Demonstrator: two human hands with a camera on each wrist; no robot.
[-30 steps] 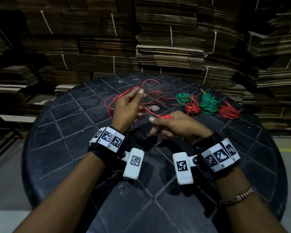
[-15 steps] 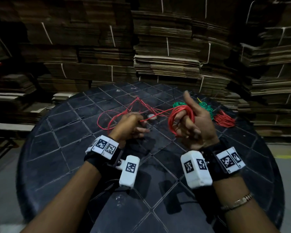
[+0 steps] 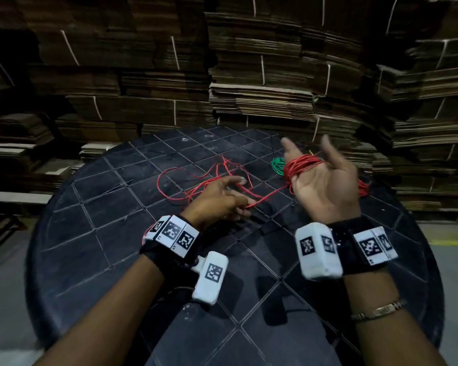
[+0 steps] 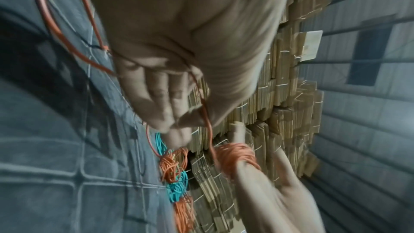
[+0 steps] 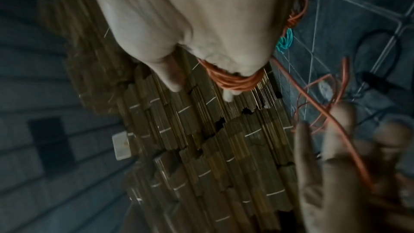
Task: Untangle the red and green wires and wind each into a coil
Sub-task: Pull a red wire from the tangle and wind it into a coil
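Above the black table [image 3: 95, 207], right hand [image 3: 325, 186] is palm-up, fingers spread, red wire [image 3: 300, 166] wound round them as a growing coil. Nearer the person than the coil, left hand [image 3: 217, 202] pinches the feed strand; slack loops lie on the table beyond that hand. Finished red and green bundles [image 4: 177, 182] sit behind the coil. Wire looks light, thin, springy, likely to slip off; best held at the strand close to the coil, kept taut.
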